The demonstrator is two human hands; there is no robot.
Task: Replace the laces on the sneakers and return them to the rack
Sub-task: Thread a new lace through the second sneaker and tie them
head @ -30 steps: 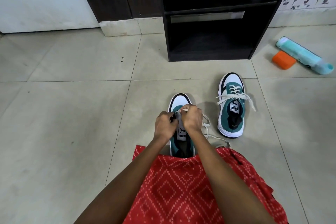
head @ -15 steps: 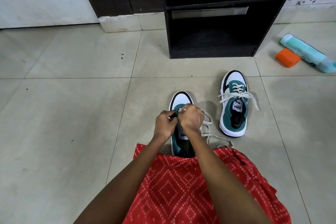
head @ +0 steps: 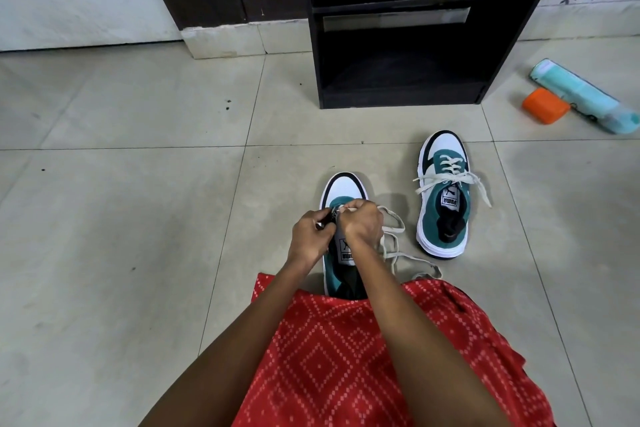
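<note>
Both hands worked over the nearer sneaker (head: 343, 188), which stood on the floor (head: 138, 218) before the one rack (head: 398, 99). The left hand (head: 309, 238) pinched its dark eyelet edge. The right hand (head: 360, 224) gripped the one loose lace (head: 392, 246), which trailed right of the fingers. The other sneaker (head: 445, 196), laced, stood apart on the right.

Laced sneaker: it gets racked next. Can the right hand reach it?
Likely yes once freed: right hand pinches the lace on the near sneaker; only floor and loose lace separate it from the laced sneaker.
</note>
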